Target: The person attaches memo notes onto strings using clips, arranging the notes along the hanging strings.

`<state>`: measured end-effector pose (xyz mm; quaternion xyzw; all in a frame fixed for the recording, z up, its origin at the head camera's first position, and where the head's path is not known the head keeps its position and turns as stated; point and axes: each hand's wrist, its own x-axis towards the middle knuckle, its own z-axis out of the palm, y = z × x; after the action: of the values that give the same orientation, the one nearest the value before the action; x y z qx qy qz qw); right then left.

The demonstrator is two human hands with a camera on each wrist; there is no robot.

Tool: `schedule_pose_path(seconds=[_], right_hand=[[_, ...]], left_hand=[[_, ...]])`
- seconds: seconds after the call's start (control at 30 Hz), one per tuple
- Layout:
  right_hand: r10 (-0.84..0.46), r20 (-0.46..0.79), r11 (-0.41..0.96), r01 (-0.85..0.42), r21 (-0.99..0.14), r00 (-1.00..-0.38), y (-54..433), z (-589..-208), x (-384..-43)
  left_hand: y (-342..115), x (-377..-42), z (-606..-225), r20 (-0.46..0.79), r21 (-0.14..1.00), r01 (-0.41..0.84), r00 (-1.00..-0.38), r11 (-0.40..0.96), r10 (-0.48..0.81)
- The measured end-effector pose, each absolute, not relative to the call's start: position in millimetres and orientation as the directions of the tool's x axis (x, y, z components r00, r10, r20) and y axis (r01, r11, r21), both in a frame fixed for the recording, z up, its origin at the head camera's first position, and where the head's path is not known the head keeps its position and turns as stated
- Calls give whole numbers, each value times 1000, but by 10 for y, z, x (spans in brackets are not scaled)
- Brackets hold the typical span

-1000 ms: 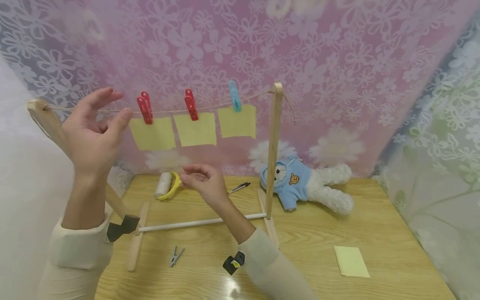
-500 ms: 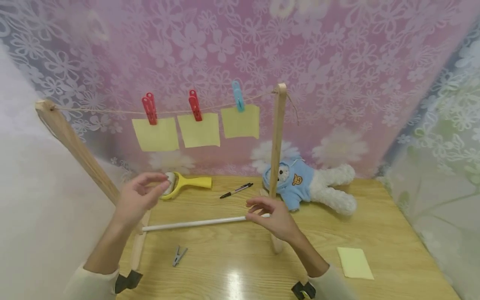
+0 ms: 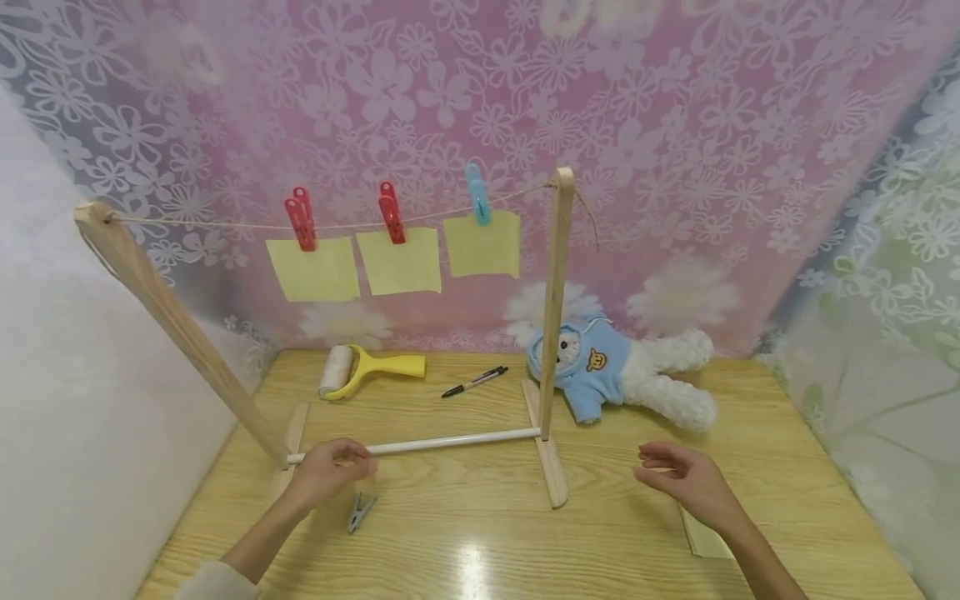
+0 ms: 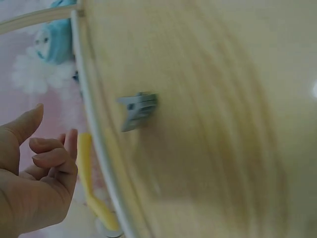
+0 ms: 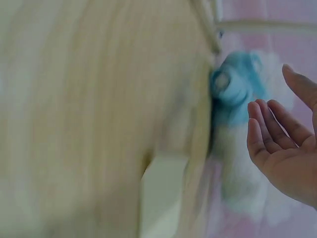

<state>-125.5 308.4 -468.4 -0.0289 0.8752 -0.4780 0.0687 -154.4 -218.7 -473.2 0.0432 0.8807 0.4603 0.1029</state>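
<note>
My left hand (image 3: 330,475) hovers near the left end of the white rod (image 3: 457,442), its fingers loosely bent around nothing. Just below it on the table lies a grey clothespin (image 3: 360,513), which the left wrist view shows as a grey clip (image 4: 138,110). Over to the right, my right hand (image 3: 693,487) is empty with relaxed fingers, above a pad of yellow sticky notes (image 3: 705,537) that it partly hides. Three yellow notes hang from a string: two under red clothespins (image 3: 302,223), and one yellow note (image 3: 482,250) under a blue clothespin (image 3: 477,196).
Two wooden posts, a left post (image 3: 180,333) and a right post (image 3: 555,308), hold the string. Behind the rod lie a yellow-handled lint roller (image 3: 386,367) and a pen (image 3: 474,382). A plush toy in a blue hoodie (image 3: 600,367) lies at the back right.
My left hand has come down from the string toward the rod and the grey clothespin. My right hand has swung right, past the right post, to the sticky-note pad.
</note>
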Motion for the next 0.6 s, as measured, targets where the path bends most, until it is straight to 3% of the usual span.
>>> schedule_pose_path(seconds=[0.23, 0.4, 0.6], right_hand=[[-24, -157, 709, 94, -699, -987, 3522, -4752, -1113], [50, -174, 802, 144, -579, -983, 3735, -4795, -1049], [87, -308, 829, 240, -505, -947, 3930, -4868, -979]], left_hand=[[-2153, -1443, -4968, -218, 733, -118, -974, 670, 67], [-2119, -1407, -5028, -191, 698, -80, -979, 712, 77], [-2104, -1403, -5022, -184, 623, -73, -981, 779, 55]])
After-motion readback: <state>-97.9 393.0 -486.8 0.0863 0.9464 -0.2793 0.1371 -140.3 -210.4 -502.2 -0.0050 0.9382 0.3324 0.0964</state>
